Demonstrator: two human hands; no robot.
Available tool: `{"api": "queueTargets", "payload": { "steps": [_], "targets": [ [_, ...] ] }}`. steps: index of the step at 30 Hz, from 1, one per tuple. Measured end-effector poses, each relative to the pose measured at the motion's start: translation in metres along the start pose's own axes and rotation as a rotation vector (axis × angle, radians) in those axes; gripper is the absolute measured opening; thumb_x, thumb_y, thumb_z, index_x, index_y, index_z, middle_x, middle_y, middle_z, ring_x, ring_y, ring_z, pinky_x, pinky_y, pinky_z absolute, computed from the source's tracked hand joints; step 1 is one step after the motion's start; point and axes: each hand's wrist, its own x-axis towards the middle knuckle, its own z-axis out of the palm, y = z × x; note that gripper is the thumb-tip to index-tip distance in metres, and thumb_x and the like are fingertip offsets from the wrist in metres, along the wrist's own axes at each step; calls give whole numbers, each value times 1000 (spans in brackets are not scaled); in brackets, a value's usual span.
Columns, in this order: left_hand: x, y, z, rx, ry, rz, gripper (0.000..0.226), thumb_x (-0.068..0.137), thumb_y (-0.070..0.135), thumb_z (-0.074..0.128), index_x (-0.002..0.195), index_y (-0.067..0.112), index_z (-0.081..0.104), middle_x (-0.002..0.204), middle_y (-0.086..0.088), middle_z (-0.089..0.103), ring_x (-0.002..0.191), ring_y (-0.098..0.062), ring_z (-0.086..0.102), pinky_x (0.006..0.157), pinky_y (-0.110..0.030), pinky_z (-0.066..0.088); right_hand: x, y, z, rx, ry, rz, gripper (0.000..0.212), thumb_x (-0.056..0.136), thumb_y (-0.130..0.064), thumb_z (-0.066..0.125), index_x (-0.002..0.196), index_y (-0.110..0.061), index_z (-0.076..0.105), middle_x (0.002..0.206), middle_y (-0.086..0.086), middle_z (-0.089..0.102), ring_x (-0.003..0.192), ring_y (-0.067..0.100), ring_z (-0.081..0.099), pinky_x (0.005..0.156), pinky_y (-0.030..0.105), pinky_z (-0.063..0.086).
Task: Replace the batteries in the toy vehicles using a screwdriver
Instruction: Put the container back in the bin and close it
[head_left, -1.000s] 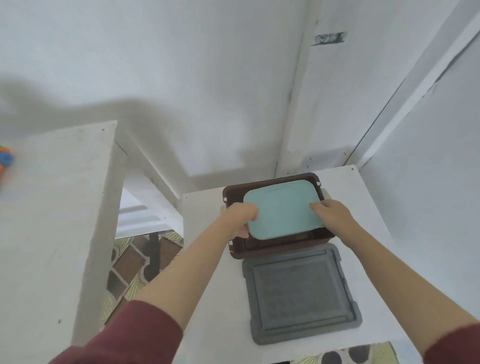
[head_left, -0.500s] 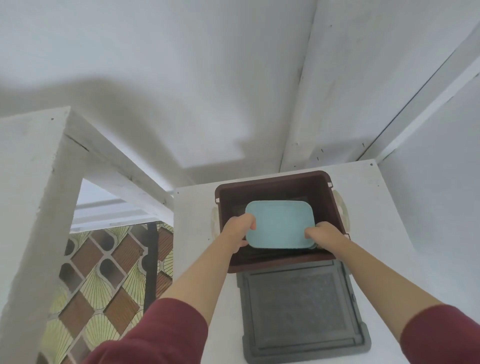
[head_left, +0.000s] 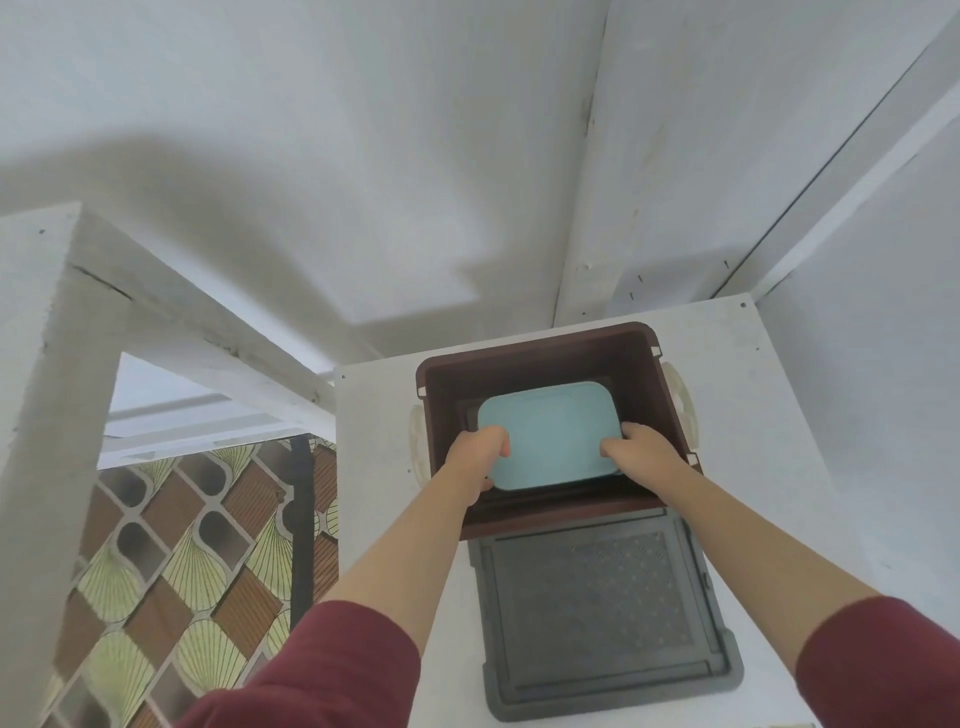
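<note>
a person in maroon sleeves is reaching with both arms into an open brown storage bin (head_left: 535, 349) standing at the far end of a white table (head_left: 374, 415). the left hand (head_left: 480, 452) is gripping the near left corner of a teal container (head_left: 550, 436) and the right hand (head_left: 641, 449) is gripping its near right corner, the fingers of each curling over the rim. the hands are working apart, one on each side, probably to keep the flat container level and clear of the bin's walls. the container is sitting inside the bin, below its rim and toward its near wall. the bin's grey lid (head_left: 602, 608) is lying flat on the table just in front, touching the bin's near edge, likely set aside there to leave the opening free. no toy vehicles, screwdriver or batteries are showing. whether they are inside the closed teal container cannot be told. a patterned floor (head_left: 182, 545) is showing past the table's left edge. the task itself appears to be at a fetching or stowing stage, not at the screws.
</note>
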Motion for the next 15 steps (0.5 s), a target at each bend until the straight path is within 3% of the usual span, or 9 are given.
{"api": "queueTargets", "payload": {
  "steps": [4, 7, 10, 12, 13, 15],
  "targets": [
    [-4, 0, 2, 6, 24, -2, 50, 86, 6, 48, 135, 6, 40, 139, -11, 44, 120, -27, 45, 98, -38, 44, -5, 2, 2, -74, -10, -59, 33, 92, -13, 46, 125, -7, 51, 118, 11, 58, 102, 24, 52, 78, 28, 36],
    [-20, -4, 4, 76, 98, 71, 46, 92, 8, 49, 137, 3, 39, 125, -10, 47, 104, -23, 44, 83, -29, 38, -21, 5, 7, -77, 152, -233, 40, 92, -7, 47, 131, -7, 49, 124, 12, 58, 106, 24, 52, 84, 25, 36],
    [-36, -34, 1, 96, 348, 439, 41, 92, 1, 49, 133, 3, 47, 108, 3, 51, 91, -11, 48, 75, -15, 38, -50, 23, 13, -68, 532, -419, 38, 90, -2, 51, 128, -5, 54, 123, 10, 57, 114, 25, 51, 94, 27, 35],
    [-47, -68, -4, 32, 616, 678, 43, 86, -7, 51, 127, 5, 51, 111, 4, 46, 102, -15, 50, 89, -22, 42, -66, 50, 18, -43, 731, -417, 34, 87, 1, 55, 121, -3, 56, 118, 12, 57, 109, 28, 52, 93, 35, 40],
    [-50, -87, -7, -3, 732, 722, 44, 84, -12, 51, 125, 5, 51, 113, 3, 43, 105, -19, 50, 90, -29, 43, -73, 67, 21, -13, 782, -376, 34, 86, 4, 55, 119, -2, 55, 117, 14, 56, 108, 30, 52, 93, 39, 42],
    [-54, -122, -11, -84, 831, 609, 43, 83, -17, 47, 123, 0, 50, 116, -4, 44, 103, -25, 50, 87, -31, 41, -85, 101, 26, -12, 793, -258, 38, 83, 8, 54, 120, -2, 54, 120, 17, 55, 110, 34, 51, 94, 44, 41]
  ]
}}
